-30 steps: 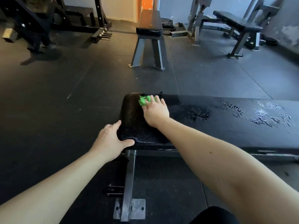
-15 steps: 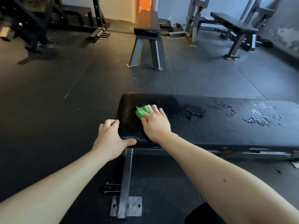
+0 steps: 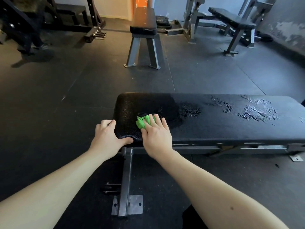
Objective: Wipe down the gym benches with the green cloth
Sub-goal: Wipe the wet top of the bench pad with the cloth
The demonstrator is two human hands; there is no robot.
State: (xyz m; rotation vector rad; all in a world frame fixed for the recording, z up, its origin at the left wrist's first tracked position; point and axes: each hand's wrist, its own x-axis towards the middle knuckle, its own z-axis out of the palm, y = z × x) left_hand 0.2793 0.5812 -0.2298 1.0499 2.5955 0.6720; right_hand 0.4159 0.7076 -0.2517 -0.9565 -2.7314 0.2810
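Fingers [image 3: 157, 123] of the right hand [image 3: 156, 138] lie straight and close together, pressing a crumpled bright green cloth [image 3: 140, 123] down onto the top of a black padded flat bench [image 3: 214, 129]. The cloth sits near the bench's left end, closer to the near edge than the far one, and bunches out to the left past the fingertips.

The left hand [image 3: 107, 138] grips the near left corner of the pad: the thumb lies along the near edge and the curled fingers wrap over the rounded left end.

Left of the cloth only a short strip of pad remains before that end drops away. To the right the pad runs on to the frame's edge, and shiny wet patches [image 3: 257, 111] lie on its right half, well apart from the cloth.

Under the near left corner a grey steel leg [image 3: 126, 179] goes down to a bolted foot plate [image 3: 135, 204] on the dark rubber floor [image 3: 66, 96]. A wide stretch of floor lies open beyond the far edge and to the left.

Farther off, a second flat bench with grey legs [image 3: 143, 22] stands end-on. A black inclined bench [image 3: 231, 19] stands at the far right and a dark steel rack [image 3: 74, 14] at the far left.
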